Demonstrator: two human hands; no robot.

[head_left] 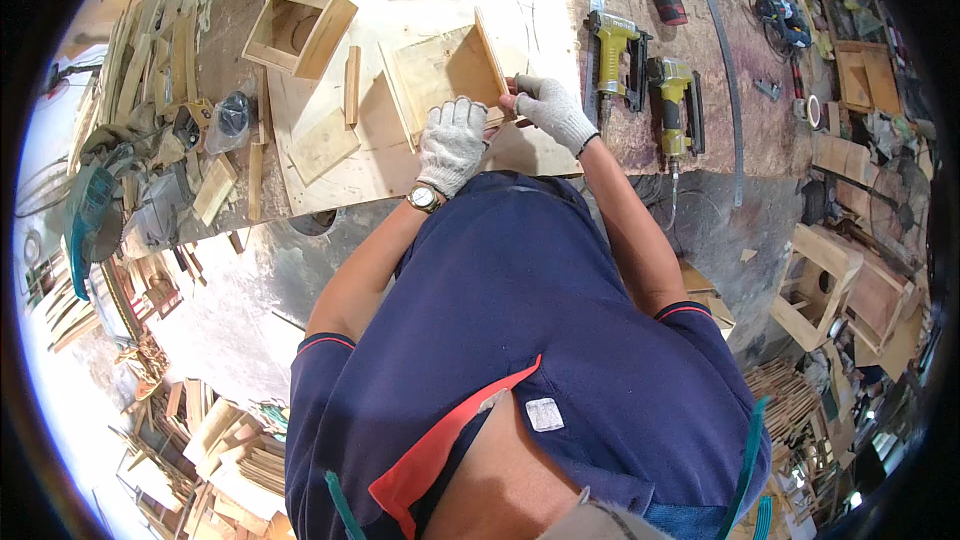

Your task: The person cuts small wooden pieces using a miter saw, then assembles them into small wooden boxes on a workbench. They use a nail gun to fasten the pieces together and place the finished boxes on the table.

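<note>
Two knit-gloved hands (452, 140) (548, 108) on an open plywood box (440, 70).

You see the scene in bright, even daylight, with no dim corner in the working area. The pale plywood sheet (400, 90) on the tabletop (640, 140) reflects much light and looks slightly washed out near the top. At the left rim the floor (60, 390) is overexposed, almost pure white. Shadows are soft; a small dark one lies inside the open wooden frame (445, 70). The fisheye lens bends straight edges strongly toward the rim, and a black border surrounds the round picture. The centre is sharp, while things near the right edge are small, compressed and hard to read.
</note>
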